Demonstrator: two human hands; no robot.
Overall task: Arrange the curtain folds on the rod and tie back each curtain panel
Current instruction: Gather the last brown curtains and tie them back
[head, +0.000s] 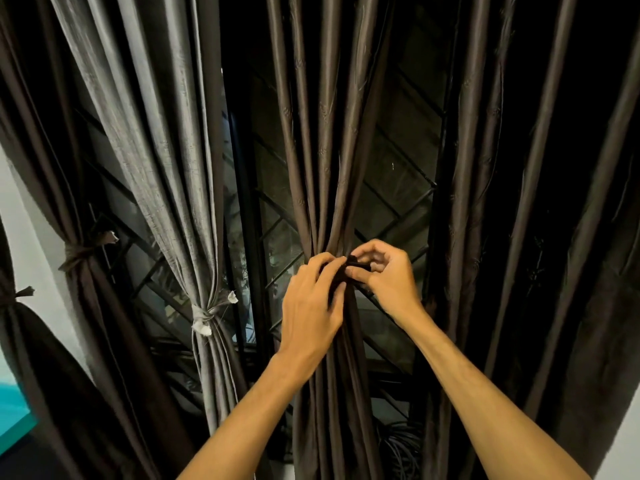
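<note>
both hands, left [311, 306] and right [388, 275], pinch a dark tie [355, 263] round the gathered panel [332, 188]; apparently mid-knot; next, pull ends snug.

Gaps flank the middle curtain panel [322, 150]
A window grille [398, 188] blocks reach behind it; grey curtain [166, 168] left, loose curtain [519, 202] right.

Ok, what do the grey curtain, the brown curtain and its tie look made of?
Grey curtain: woven cloth, slubby, lightly shiny; fine crosswise streaks. Brown curtain: smooth satin-like fabric, likely synthetic; sheen along folds, faint stitched motifs. Tie: dark cloth strip, finish lost in shadow.
</note>
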